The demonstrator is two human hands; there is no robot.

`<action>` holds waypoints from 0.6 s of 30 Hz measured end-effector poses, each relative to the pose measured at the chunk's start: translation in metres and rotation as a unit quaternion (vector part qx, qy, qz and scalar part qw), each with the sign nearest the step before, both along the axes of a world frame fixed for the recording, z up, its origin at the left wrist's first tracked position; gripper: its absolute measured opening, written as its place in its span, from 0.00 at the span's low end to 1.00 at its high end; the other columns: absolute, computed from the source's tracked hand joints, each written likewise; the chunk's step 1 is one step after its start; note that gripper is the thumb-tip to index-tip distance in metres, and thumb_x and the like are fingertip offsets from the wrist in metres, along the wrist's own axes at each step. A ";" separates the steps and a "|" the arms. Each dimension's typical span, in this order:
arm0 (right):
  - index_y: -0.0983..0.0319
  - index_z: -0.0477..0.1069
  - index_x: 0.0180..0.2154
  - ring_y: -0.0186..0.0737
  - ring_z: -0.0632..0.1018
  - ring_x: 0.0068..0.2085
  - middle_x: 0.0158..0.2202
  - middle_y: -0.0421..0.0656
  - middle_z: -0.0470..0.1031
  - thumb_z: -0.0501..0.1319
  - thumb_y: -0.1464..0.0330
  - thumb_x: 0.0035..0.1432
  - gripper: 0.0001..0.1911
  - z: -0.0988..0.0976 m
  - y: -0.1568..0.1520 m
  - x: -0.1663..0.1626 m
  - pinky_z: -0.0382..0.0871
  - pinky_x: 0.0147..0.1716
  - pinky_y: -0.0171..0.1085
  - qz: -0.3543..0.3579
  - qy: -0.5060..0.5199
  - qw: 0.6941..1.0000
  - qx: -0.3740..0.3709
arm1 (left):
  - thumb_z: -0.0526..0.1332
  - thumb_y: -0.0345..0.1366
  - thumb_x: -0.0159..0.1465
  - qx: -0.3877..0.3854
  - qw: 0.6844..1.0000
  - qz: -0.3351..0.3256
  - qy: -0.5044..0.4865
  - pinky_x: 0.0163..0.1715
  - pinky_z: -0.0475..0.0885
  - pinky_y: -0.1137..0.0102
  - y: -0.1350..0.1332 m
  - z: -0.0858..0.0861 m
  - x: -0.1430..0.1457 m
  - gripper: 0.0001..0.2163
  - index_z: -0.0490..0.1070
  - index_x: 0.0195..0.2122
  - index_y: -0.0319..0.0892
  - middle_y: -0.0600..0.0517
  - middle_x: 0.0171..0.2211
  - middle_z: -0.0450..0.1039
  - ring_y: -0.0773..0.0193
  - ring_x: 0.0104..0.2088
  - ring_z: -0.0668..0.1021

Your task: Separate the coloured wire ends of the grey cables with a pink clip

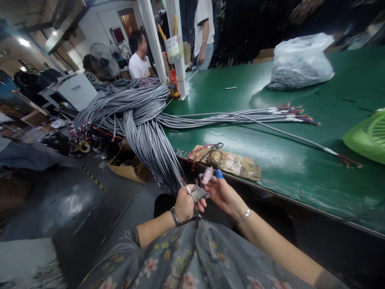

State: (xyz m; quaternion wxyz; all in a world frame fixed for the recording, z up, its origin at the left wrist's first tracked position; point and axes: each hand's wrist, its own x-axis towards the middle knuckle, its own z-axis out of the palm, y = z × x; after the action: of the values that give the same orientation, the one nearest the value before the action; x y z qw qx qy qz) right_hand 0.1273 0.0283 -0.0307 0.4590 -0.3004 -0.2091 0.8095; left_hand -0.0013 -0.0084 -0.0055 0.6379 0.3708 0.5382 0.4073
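Observation:
My left hand (185, 204) is closed around the end of a grey cable, and a grey wrap covers its thumb (198, 194). Thin coloured wires (209, 192) fan out from the cable end between my two hands. My right hand (225, 196) curls its fingers at these wires, apparently pinching them; the exact contact is too small to make out. One of its fingertips has a blue cover (219, 174), another a pale pink wrap (207, 176). Just beyond, a thick bundle of grey cables (150, 140) hangs over the table edge.
On the green table (270, 148) lie a worn wooden board (234, 162) with wires, a row of stripped cables (240, 117), a filled plastic bag (300, 62) and a green basket (368, 136). A white post (177, 72) rises behind. Two people are farther back. A cardboard box (128, 162) sits below left.

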 end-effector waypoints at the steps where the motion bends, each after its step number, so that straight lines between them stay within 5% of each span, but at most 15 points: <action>1: 0.60 0.75 0.28 0.34 0.71 0.23 0.24 0.41 0.74 0.62 0.47 0.50 0.22 -0.002 -0.001 0.004 0.68 0.25 0.34 0.030 -0.003 1.000 0.000 | 0.64 0.53 0.47 0.002 1.000 -0.003 0.003 0.11 0.53 0.77 -0.002 -0.001 -0.003 0.20 0.64 0.19 0.40 0.53 0.13 0.68 0.72 0.10 0.66; 8: 0.64 0.75 0.27 0.32 0.71 0.23 0.23 0.41 0.74 0.68 0.52 0.47 0.20 -0.002 -0.014 0.028 0.65 0.23 0.33 0.161 -0.109 0.979 0.069 | 0.65 0.55 0.47 0.009 0.999 -0.032 0.033 0.12 0.57 0.77 -0.011 -0.006 -0.015 0.21 0.65 0.19 0.40 0.52 0.15 0.70 0.71 0.12 0.68; 18: 0.63 0.71 0.18 0.29 0.65 0.21 0.17 0.37 0.68 0.70 0.56 0.41 0.18 0.011 -0.007 0.020 0.58 0.23 0.32 0.136 -0.220 0.953 0.155 | 0.64 0.56 0.49 0.033 0.994 -0.079 0.063 0.13 0.59 0.76 -0.011 -0.003 -0.019 0.22 0.66 0.17 0.40 0.52 0.13 0.68 0.71 0.12 0.68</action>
State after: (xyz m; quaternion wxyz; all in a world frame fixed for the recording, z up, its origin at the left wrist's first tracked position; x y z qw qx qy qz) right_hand 0.1470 0.0209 -0.0200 0.3277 -0.3650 -0.4670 0.7357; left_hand -0.0204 -0.0197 -0.0080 0.6206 0.4578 0.5324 0.3490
